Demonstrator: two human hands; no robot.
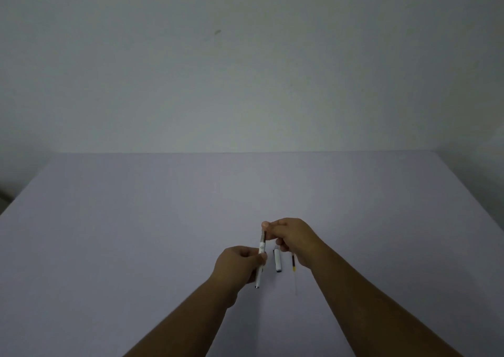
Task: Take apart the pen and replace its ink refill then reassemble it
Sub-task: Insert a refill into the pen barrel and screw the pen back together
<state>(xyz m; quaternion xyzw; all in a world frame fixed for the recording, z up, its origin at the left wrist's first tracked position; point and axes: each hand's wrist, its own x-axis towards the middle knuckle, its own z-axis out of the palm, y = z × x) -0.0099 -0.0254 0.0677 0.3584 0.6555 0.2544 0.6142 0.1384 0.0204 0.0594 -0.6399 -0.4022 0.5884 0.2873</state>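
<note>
A: Left hand (238,265) pinches the smooth white pen barrel (259,274); right hand (289,238) pinches its dark refill (263,237) (tilted upright)

B: Nearby on the matte table (136,220): white cap (277,260), thin spare refill (293,268), 2 pieces lying apart

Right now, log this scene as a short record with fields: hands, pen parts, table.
left hand: grips the white pen barrel at its lower part
right hand: pinches the dark upper end of the refill standing out of the barrel
pen cap: white, lying on the table right of the barrel
spare refill: thin, lying right of the cap, partly under the right hand
table: plain pale surface
</note>
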